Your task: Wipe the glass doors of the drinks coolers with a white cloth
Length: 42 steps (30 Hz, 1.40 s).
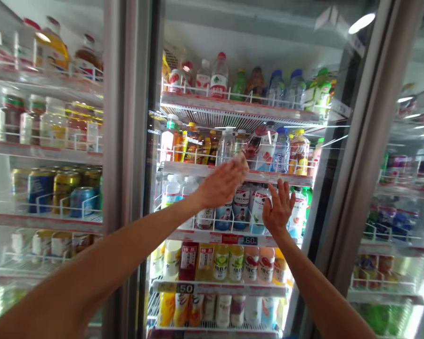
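Observation:
My left hand point(226, 181) reaches in from the lower left, in front of the second shelf's front rail. Its fingers are stretched out, slightly blurred, and point right. Just beyond the fingertips is a tilted, dark red bottle point(252, 146); whether they touch it I cannot tell. My right hand point(279, 207) is raised in front of the third shelf with its fingers apart and nothing in them. Behind it stand white-labelled bottles point(258, 205), partly covered by the hand. A blue-labelled bottle point(280, 153) is above the right hand.
The fridge has several shelves with wire guards. Water bottles point(219, 77) line the top shelf; fruit-drink bottles point(221, 263) stand lower down. A metal upright point(125, 141) separates the left section, which holds cans point(66, 188). A slanted frame point(369, 165) borders the right.

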Tool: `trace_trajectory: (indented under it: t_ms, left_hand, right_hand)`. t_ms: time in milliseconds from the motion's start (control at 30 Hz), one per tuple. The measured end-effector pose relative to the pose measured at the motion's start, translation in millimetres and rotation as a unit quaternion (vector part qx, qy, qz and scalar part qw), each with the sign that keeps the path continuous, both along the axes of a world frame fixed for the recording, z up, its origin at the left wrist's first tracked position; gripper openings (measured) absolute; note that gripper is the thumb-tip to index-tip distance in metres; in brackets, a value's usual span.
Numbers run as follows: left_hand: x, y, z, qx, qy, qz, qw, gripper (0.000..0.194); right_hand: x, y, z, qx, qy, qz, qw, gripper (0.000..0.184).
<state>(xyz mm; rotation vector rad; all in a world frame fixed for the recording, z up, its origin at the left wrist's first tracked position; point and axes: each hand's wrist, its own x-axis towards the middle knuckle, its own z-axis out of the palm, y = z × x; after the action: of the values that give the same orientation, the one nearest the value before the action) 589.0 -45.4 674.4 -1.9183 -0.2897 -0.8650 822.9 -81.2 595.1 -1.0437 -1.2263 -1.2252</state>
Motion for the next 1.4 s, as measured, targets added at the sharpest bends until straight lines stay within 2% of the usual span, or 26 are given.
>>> trace_trajectory:
  t_ms: [67, 100, 133, 167, 233, 267, 300, 333, 433, 500, 533, 600, 667, 700, 733, 767, 833, 867, 900, 933, 1000, 1067, 1133, 1233, 1300, 1400]
  left_hand:
    - [2, -1, -14.2, 0.026, 0.146, -0.007, 0.989, 0.062]
    - [1, 0, -15.2, 0.029, 0.175, -0.007, 0.984, 0.061]
    - [-2, 1, -11.4, 0.025, 0.165, -0.005, 0.986, 0.060]
    - [-5, 2, -3.9, 0.015, 0.115, -0.002, 0.993, 0.060]
    - [-9, 5, 13.7, -0.016, -0.042, 0.001, 0.999, 0.062]
    - [-10, 5, 19.1, -0.027, -0.103, 0.000, 0.994, 0.062]
    - [-9, 4, 20.0, -0.034, -0.127, -0.004, 0.991, 0.062]
    - [-7, 3, 16.2, -0.035, -0.108, -0.007, 0.993, 0.062]
    - [-4, -2, -7.9, -0.016, 0.098, -0.011, 0.995, 0.059]
    - [-13, -1, -12.5, -0.003, 0.156, -0.003, 0.988, 0.058]
    - [-20, 1, -7.5, 0.001, 0.130, 0.002, 0.991, 0.058]
    - [-39, 8, 12.3, 0.003, -0.019, 0.009, 1.000, 0.060]
    - [-55, 15, 30.2, 0.000, -0.200, 0.007, 0.980, 0.063]
    - [-59, 17, 33.4, -0.002, -0.252, 0.004, 0.968, 0.064]
    - [-61, 18, 31.5, -0.004, -0.261, 0.002, 0.965, 0.065]
    - [-61, 17, 25.4, -0.005, -0.223, 0.001, 0.975, 0.066]
    - [-59, 13, 6.8, -0.001, -0.048, 0.001, 0.999, 0.066]
    - [-59, 12, -1.5, 0.003, 0.040, 0.000, 0.999, 0.065]
    - [-60, 10, -6.9, 0.007, 0.091, 0.001, 0.996, 0.063]
    - [-62, 10, -8.6, 0.009, 0.090, 0.005, 0.996, 0.063]
    - [-66, 12, -3.0, 0.005, -0.047, 0.013, 0.999, 0.064]
    - [-64, 13, 6.6, -0.009, -0.203, 0.008, 0.979, 0.067]
    - [-51, 13, 10.8, -0.024, -0.230, -0.025, 0.973, 0.071]
    - [-20, 7, 5.9, -0.060, -0.191, -0.074, 0.977, 0.072]
    - [-7, 2, 2.2, -0.087, -0.201, -0.094, 0.971, 0.074]
    - [-19, -2, 0.5, -0.112, -0.170, -0.127, 0.971, 0.078]
  right_hand:
    - [1, 1, -0.3, 0.001, -0.003, 0.000, 1.000, 0.041]
    - [1, 1, -0.5, 0.001, -0.004, 0.000, 1.000, 0.041]
    - [1, 1, -0.6, 0.001, -0.005, -0.001, 1.000, 0.041]
    - [1, 1, -0.8, 0.000, -0.004, -0.001, 1.000, 0.041]
    - [2, 1, -0.9, -0.001, -0.003, -0.002, 1.000, 0.041]
    - [2, 1, -1.0, -0.002, -0.003, -0.002, 1.000, 0.041]
    - [2, 1, -1.0, -0.003, -0.002, -0.002, 1.000, 0.042]
    - [2, 1, -1.0, -0.003, -0.002, -0.001, 1.000, 0.042]
    - [2, 1, -0.6, 0.000, -0.004, 0.002, 1.000, 0.041]
    - [2, 1, -0.1, 0.004, -0.008, 0.002, 1.000, 0.039]
    - [2, 1, 0.0, 0.006, -0.009, 0.001, 1.000, 0.038]
    - [1, 0, 0.2, 0.009, -0.010, 0.000, 1.000, 0.038]
    - [1, 0, 0.2, 0.009, -0.007, -0.001, 1.000, 0.038]
    - [1, 0, 0.1, 0.007, -0.004, -0.001, 1.000, 0.039]
    - [1, 0, 0.1, 0.006, -0.002, -0.001, 1.000, 0.039]
    - [1, -1, 0.3, 0.005, -0.001, 0.000, 1.000, 0.040]
    - [1, 0, 0.7, 0.006, -0.003, 0.002, 1.000, 0.041]
    - [1, 0, 0.9, 0.010, -0.005, 0.003, 1.000, 0.041]
    - [1, 1, 1.0, 0.013, -0.007, 0.004, 1.000, 0.041]
    - [2, 1, 0.8, 0.016, -0.009, 0.006, 1.000, 0.041]
    - [4, 3, -0.7, 0.018, -0.010, 0.008, 1.000, 0.041]
    - [7, 4, -3.0, 0.015, -0.012, 0.010, 1.000, 0.042]
    - [7, 2, -3.3, 0.014, -0.014, 0.009, 1.000, 0.042]
    - [-11, -5, 7.2, 0.030, -0.015, 0.023, 0.999, 0.045]
    - [-39, -10, 23.0, 0.028, -0.038, 0.073, 0.996, 0.048]
    - [-95, -9, 51.4, -0.056, -0.115, 0.158, 0.979, 0.049]
